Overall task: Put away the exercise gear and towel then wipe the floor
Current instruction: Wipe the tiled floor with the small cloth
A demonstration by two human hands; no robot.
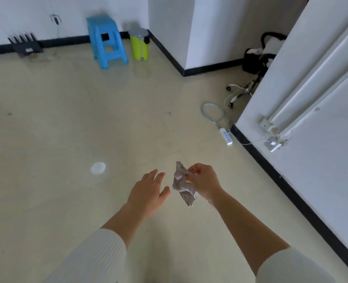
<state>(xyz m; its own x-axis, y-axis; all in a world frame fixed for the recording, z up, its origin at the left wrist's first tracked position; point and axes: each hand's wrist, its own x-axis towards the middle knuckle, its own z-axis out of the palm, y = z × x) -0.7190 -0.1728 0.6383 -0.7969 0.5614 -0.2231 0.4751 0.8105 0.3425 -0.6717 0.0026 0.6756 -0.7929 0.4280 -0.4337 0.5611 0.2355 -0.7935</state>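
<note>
The right hand (202, 183) pinches a crumpled, pale grey cloth (183, 184) between thumb and fingertips, holding it in the air above the near part of the glossy beige floor (67, 119). The cloth hangs bunched, one corner drooping down. The left hand (148, 190), just beside it, is spread and holds nothing.

A blue plastic stool (106, 41) stands on the pale, glossy floor (67, 119) near a white wall (15, 15) edged with black skirting. Just right of the stool sits a lime-green bin (139, 45). Well left of the stool is a black router (25, 44). Far to the stool's right are a wheeled chair (252, 64) and a white power strip (226, 136).
</note>
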